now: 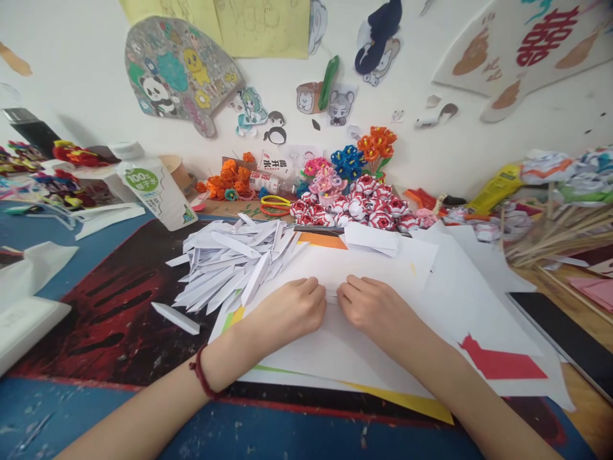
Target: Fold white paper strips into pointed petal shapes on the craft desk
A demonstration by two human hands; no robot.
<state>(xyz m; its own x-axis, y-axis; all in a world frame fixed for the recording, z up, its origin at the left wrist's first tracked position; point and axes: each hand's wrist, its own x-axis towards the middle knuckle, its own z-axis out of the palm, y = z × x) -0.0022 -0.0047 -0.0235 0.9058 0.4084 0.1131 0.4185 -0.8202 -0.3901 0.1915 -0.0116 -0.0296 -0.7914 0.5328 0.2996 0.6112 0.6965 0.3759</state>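
Note:
My left hand (301, 305) and my right hand (361, 303) are closed, knuckles up, close together over a stack of white paper sheets (297, 348). Between them shows a small piece of white paper (331, 295), pinched at its two ends; the fingertips are mostly hidden below the knuckles. To the left of my left hand lies a heap of folded white paper strips (230, 255). A single folded strip (176, 317) lies apart from the heap on the dark mat (115, 319). Near the upper edge of the sheets rests a small folded white paper (371, 238).
Red-and-white paper flowers (364, 207) and orange flowers (234, 179) line the wall. A white bottle (153, 185) leans at the back left. On the right are a black phone (560, 332), a red paper scrap (502, 361) and thin wooden sticks (565, 236).

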